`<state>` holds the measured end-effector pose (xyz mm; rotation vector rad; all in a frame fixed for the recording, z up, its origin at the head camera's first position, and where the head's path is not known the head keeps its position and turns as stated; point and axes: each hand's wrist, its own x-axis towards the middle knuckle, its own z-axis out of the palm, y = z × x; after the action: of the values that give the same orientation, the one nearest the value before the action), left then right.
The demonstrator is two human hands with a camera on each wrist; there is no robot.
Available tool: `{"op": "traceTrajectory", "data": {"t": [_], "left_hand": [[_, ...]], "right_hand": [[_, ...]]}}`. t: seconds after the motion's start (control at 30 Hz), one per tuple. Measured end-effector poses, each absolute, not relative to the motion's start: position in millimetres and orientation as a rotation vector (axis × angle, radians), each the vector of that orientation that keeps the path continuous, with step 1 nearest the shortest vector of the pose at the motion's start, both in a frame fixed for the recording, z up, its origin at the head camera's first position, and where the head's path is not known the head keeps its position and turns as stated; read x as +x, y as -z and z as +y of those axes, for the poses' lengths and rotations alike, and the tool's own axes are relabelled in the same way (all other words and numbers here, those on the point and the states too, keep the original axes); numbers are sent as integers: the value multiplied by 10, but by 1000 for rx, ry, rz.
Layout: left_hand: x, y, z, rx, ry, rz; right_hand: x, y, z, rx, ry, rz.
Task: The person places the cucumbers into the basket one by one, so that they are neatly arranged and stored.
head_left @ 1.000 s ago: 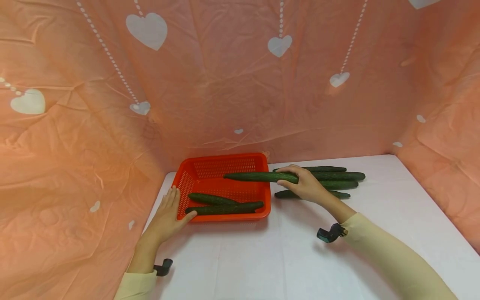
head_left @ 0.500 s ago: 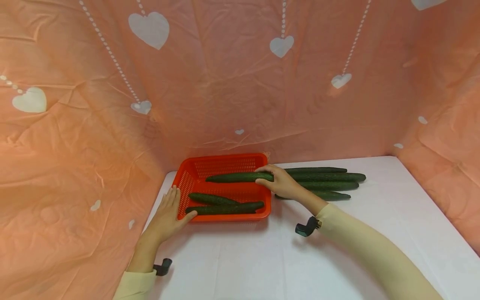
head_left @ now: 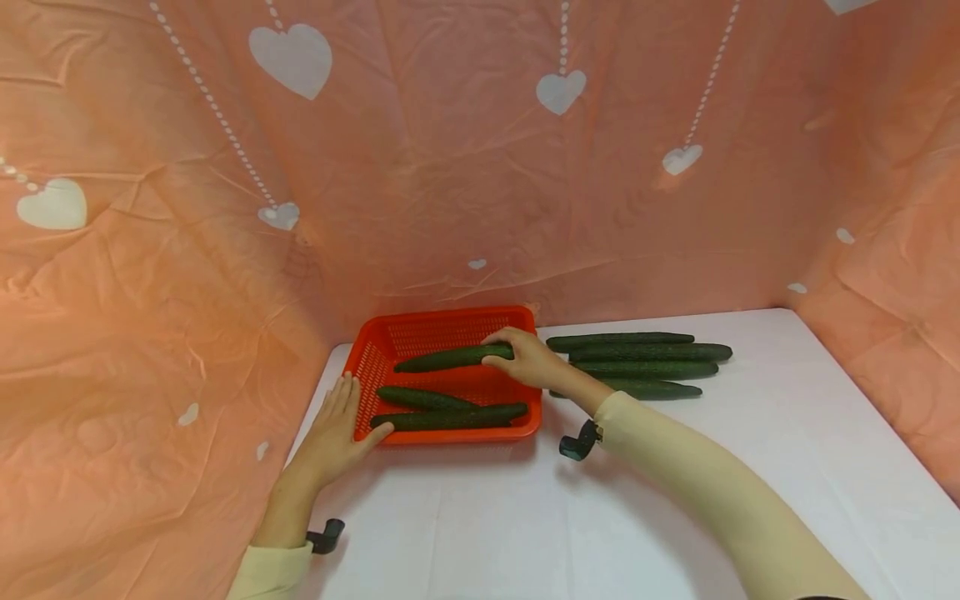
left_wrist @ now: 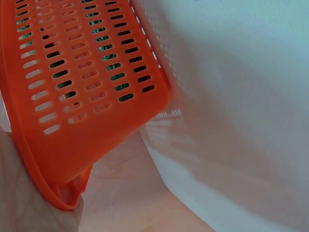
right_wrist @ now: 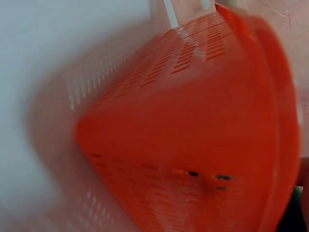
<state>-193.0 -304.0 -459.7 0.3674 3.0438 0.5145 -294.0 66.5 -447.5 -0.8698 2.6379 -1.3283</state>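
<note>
My right hand [head_left: 527, 358] grips one end of a long green cucumber [head_left: 450, 358] over the back half of a red plastic basket [head_left: 450, 437]. The cucumber's free end points left and tilts slightly down. Two other cucumbers lie along the basket's front side, one [head_left: 450, 417] overlapping the other [head_left: 420, 397]. At the basket's front left corner my left hand [head_left: 333, 437] rests on the rim with fingers straight and thumb spread. In the left wrist view the slotted basket wall [left_wrist: 87, 58] shows green behind its holes. The right wrist view shows the basket's outer corner [right_wrist: 183, 121].
Several cucumbers [head_left: 645, 369] lie side by side on the white tabletop [head_left: 480, 525], right of the basket and partly behind my right forearm. An orange-pink sheet with white hearts [head_left: 450, 167] hangs behind and at both sides of the table.
My right hand has carried its cucumber leftward, from above the basket's right rim to inside the rim's outline, its left end dipping lower. The left hand stays on the rim.
</note>
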Motion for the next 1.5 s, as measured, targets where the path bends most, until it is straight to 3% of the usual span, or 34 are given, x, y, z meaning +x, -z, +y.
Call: {"op": "traceTrajectory", "data": {"t": [0.7, 1.13, 1.5], "left_hand": [[-1932, 4597, -3013, 350, -518, 3033], [-1926, 4591, -3018, 350, -521, 3040], [-1934, 4602, -3026, 367, -525, 3052]], "right_hand": [[-2982, 4470, 371, -909, 1122, 2619], [-2847, 4257, 862, -950, 1328, 2631], [-2665, 4381, 1490, -838, 1525, 2744]]}}
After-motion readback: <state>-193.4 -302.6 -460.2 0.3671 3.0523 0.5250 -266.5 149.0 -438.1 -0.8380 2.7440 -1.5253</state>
